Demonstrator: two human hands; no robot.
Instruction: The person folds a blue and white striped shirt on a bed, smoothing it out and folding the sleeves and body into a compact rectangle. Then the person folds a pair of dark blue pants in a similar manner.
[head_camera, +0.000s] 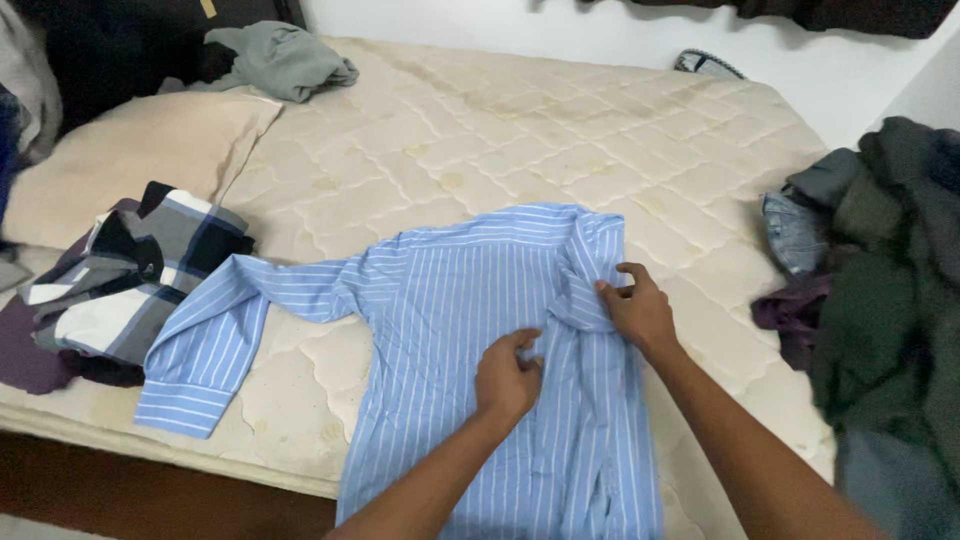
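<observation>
Both forearms are extended from the bottom edge over a blue striped shirt (450, 330), which is spread flat on a bare quilted mattress (520, 130). Left hand (508, 378) is pressed onto the shirt's middle, fingers curled and pinching a small ridge of cloth. Right hand (638, 308) is set at the shirt's right side, where one sleeve (590, 270) has been folded inward over the body; that folded edge is gripped between thumb and fingers. Other sleeve (230, 340) is left stretched out to the left, cuff near the mattress edge. Collar end is pointed away from the camera, probably; detail there is hidden by the fold.

Left of the shirt, a plaid garment (130, 275) in grey, black and white is laid, partly over something purple. A beige pillow (130, 160) is seen behind it, with a crumpled grey-green garment (285, 60) further back. A heap of dark clothes (880, 290) is stacked at the right edge.
</observation>
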